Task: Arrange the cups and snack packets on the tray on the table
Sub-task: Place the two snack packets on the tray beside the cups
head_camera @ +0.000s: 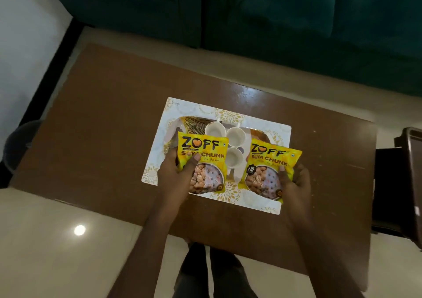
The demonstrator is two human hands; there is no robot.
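Tray [194, 107] holding three cups [235, 135] (seemingly empty), packets [202, 156] in left hand [171, 174], right hand [296, 181]

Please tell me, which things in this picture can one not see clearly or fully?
- Head view: fingers of the left hand and right hand are mostly behind the left packet and right packet.
- Whether the packets touch the tray: hidden under them.
- Small print on both packets: too blurred to read.
- Dark furniture on the right: cut off by the frame edge.
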